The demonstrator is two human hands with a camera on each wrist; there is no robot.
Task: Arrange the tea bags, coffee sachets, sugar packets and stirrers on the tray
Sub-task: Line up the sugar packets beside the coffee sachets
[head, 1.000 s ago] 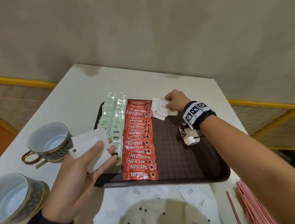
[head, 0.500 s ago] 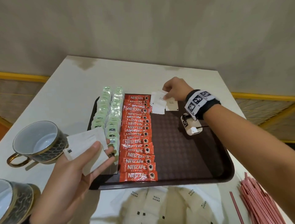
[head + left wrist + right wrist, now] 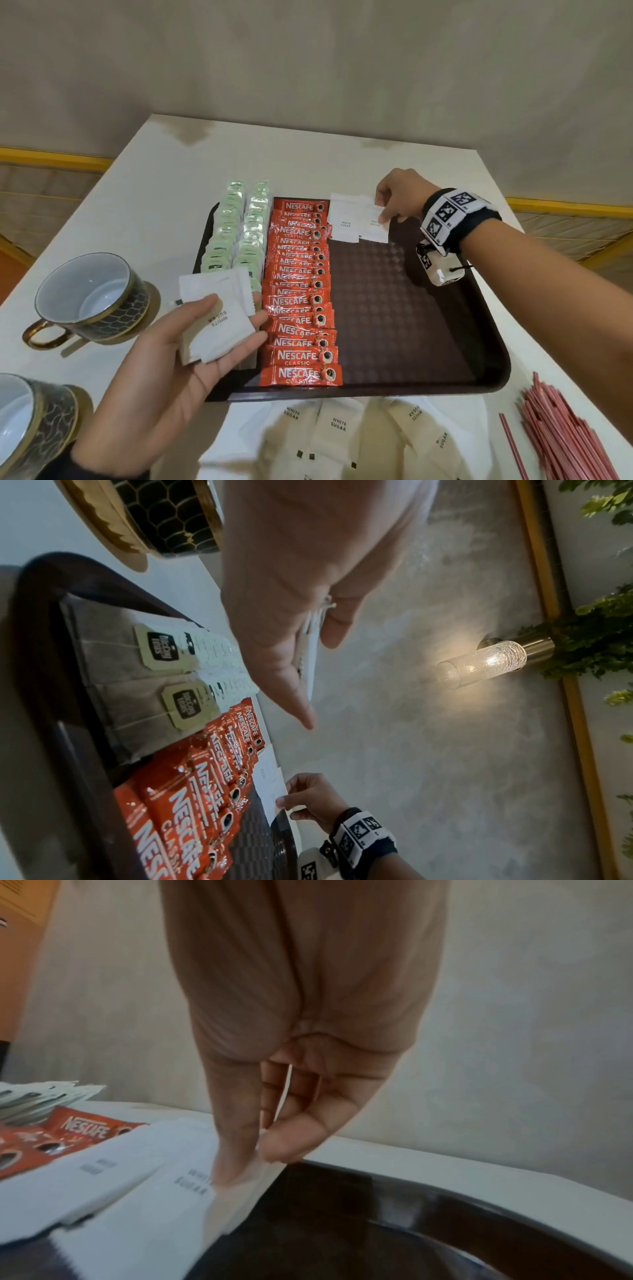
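Observation:
A dark brown tray carries two columns of pale green tea bags and a column of red Nescafe sachets. At its far edge lie two white sugar packets side by side. My right hand pinches the right one of them between thumb and forefinger, as the right wrist view shows. My left hand, palm up over the tray's near left corner, holds a small stack of white sugar packets under the thumb.
More white sugar packets lie on the table in front of the tray. A pile of red stirrers sits at the near right. Two dark patterned cups stand at the left, the nearer one at the corner.
My right hand has spread the packets at the tray's far edge into two side by side and shifted slightly right. The left hand kept its stack.

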